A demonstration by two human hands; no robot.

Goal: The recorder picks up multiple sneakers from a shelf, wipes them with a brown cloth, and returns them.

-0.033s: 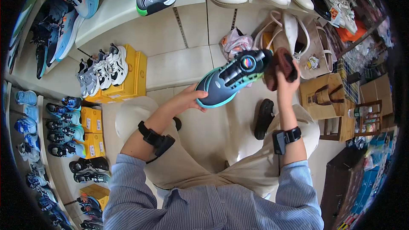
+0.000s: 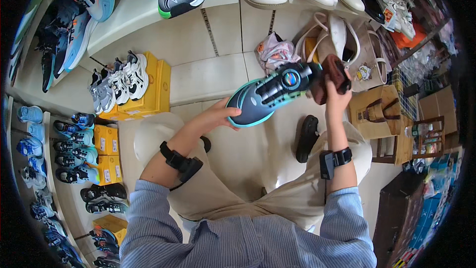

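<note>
A dark sneaker (image 2: 270, 94) with a teal-edged sole is held in the air over the person's lap, above the pale tiled floor (image 2: 218, 77). It is turned sole-up, and its long axis runs from lower left to upper right: one end sits low toward the left hand (image 2: 220, 116), the other rises toward the right hand (image 2: 334, 89). The left hand cups the lower end from beneath, its fingers (image 2: 233, 113) curled around the edge of the sole in a loose grasp. The right hand is clenched around a brown cloth (image 2: 333, 74), which presses against the upper end of the sneaker; whether those fingers also touch the sneaker itself cannot be told. Each wrist carries a black strap. A black shoe (image 2: 306, 139) lies on the floor just below the right forearm. Beyond the sneaker stands a beige bag (image 2: 354, 44) with a crumpled plastic bag (image 2: 275, 52) beside it. To the left, white sneakers (image 2: 119, 82) rest on yellow boxes (image 2: 153, 92), and shelves (image 2: 124, 20) at the top hold more shoes.
</note>
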